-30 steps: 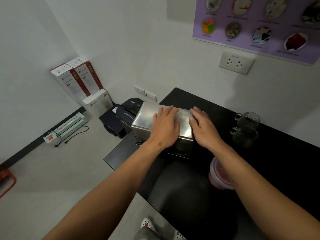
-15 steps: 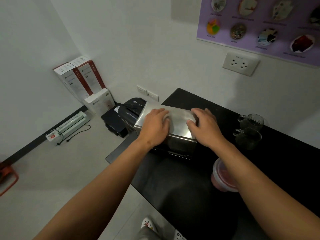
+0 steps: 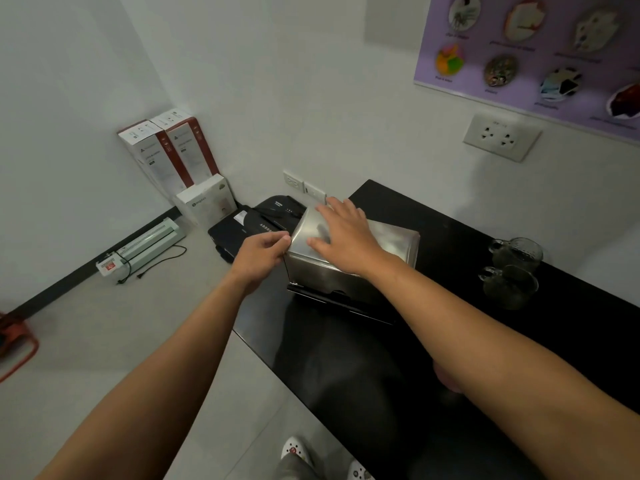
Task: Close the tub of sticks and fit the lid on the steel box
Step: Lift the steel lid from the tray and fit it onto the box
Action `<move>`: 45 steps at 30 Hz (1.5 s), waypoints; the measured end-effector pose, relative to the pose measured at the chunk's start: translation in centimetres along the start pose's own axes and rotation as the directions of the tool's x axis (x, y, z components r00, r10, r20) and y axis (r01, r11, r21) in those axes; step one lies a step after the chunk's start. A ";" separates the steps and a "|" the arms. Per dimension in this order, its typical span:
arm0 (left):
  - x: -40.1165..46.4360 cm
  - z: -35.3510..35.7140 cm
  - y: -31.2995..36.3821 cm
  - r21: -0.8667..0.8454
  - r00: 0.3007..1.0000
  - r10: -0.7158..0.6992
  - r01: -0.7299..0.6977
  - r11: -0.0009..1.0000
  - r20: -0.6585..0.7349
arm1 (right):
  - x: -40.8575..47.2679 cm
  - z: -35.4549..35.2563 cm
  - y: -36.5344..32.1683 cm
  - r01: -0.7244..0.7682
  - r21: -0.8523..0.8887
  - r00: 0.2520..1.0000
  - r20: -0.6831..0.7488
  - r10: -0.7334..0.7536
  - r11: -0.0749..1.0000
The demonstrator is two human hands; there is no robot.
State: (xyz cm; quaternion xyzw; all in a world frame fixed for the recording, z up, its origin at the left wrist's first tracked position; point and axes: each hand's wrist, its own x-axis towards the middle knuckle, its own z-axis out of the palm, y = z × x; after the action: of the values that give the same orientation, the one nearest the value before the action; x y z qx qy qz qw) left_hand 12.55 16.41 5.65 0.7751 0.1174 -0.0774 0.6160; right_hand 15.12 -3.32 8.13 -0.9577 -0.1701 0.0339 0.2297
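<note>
On the glossy black tabletop [image 3: 519, 358] stands the rectangular brushed steel box [image 3: 332, 275] with its flat steel lid [image 3: 391, 237] on top. Right hand [image 3: 346, 233] lies flat, fingers spread, on the lid; left hand [image 3: 263, 252] pinches its near-left corner (fingers curled together).

brushed steel box [image 3: 332, 271], glossy black counter [image 3: 450, 237], clear glass cups [image 3: 516, 251]

Single head-worn view, looking forward and down, near black counter [image 3: 450, 237]
</note>
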 end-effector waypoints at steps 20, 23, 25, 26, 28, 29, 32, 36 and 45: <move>2.2 0.4 0.0 0.282 0.977 0.179 -0.206 0.937 0.117 | 2.7 -0.2 1.1 0.075 -0.130 0.987 0.153 -0.055 0.989; 2.1 0.4 -0.2 0.283 0.977 0.183 -0.208 0.936 0.114 | 2.4 -0.3 0.9 0.093 -0.135 0.982 0.174 -0.069 0.986; 2.0 0.4 -0.4 0.298 0.977 0.183 -0.209 0.932 0.113 | 2.1 -0.4 0.8 0.098 -0.134 0.980 0.187 -0.072 0.986; 2.0 0.4 -0.4 0.305 0.976 0.182 -0.209 0.929 0.117 | 2.0 -0.5 0.8 0.100 -0.125 0.980 0.185 -0.076 0.987; 2.0 0.4 -0.3 0.321 0.976 0.182 -0.211 0.923 0.118 | 1.7 -0.8 0.9 0.102 -0.109 0.981 0.173 -0.083 0.989; 1.8 0.4 -0.2 0.331 0.975 0.187 -0.216 0.918 0.119 | 1.4 -1.0 1.0 0.106 -0.110 0.982 0.168 -0.087 0.988; 1.4 0.6 0.2 0.372 0.968 0.208 -0.245 0.895 0.138 | 0.2 -1.4 1.5 0.101 -0.102 0.985 0.150 -0.085 0.990; 1.1 1.0 0.2 0.399 0.962 0.231 -0.270 0.877 0.142 | -2.2 -1.4 3.1 0.013 -0.047 0.997 0.078 -0.009 0.999; 0.5 0.7 -0.3 0.355 0.964 0.206 -0.255 0.899 0.168 | -6.6 -1.2 5.4 -0.197 -0.061 0.980 -0.012 0.196 0.979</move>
State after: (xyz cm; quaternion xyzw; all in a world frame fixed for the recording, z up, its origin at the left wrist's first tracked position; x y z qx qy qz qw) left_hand 12.97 15.81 5.07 0.8800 -0.0315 -0.0737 0.4681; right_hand 10.76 -10.59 6.73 -0.9765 -0.0750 0.0482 0.1960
